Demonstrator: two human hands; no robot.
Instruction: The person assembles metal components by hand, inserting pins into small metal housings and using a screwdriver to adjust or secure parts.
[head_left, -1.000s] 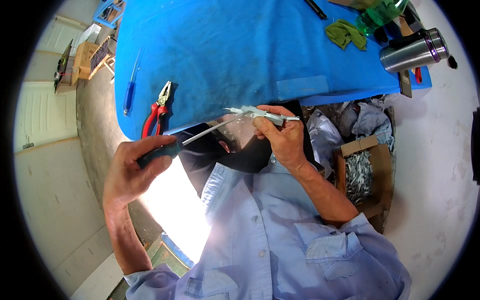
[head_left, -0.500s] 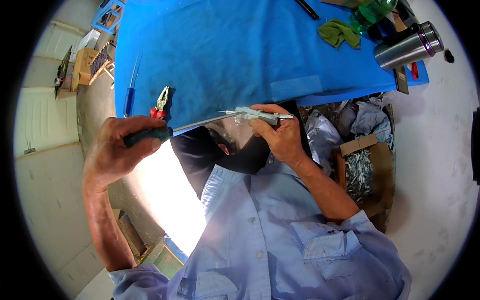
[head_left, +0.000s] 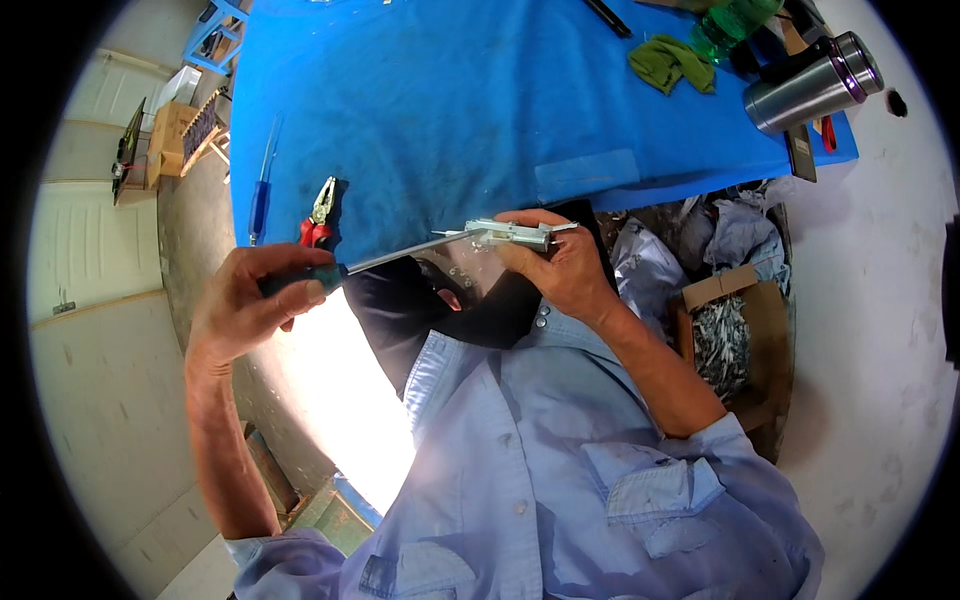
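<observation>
My left hand [head_left: 262, 303] is closed round the dark green handle of a screwdriver [head_left: 405, 251]. Its long metal shaft points right, and the tip meets the left part of a small silver-grey metal part [head_left: 508, 234]. That part is pinched between the thumb and fingers of my right hand [head_left: 562, 262], just off the table's near edge. What kind of part it is I cannot make out. Pliers with red handles [head_left: 320, 213] lie on the blue table cover, beyond my left hand. A second screwdriver, with a blue handle [head_left: 259, 208], lies left of them.
On the blue-covered table [head_left: 430, 110], a green cloth [head_left: 672, 64], a green bottle [head_left: 735, 25] and a steel flask [head_left: 812, 85] stand or lie at the far right. Below its right edge sit crumpled plastic bags [head_left: 640, 265] and a cardboard box [head_left: 765, 340] filled with small metal pieces.
My left hand has shifted slightly right and down with the screwdriver. The metal part has moved a little left and turned slightly in my right hand.
</observation>
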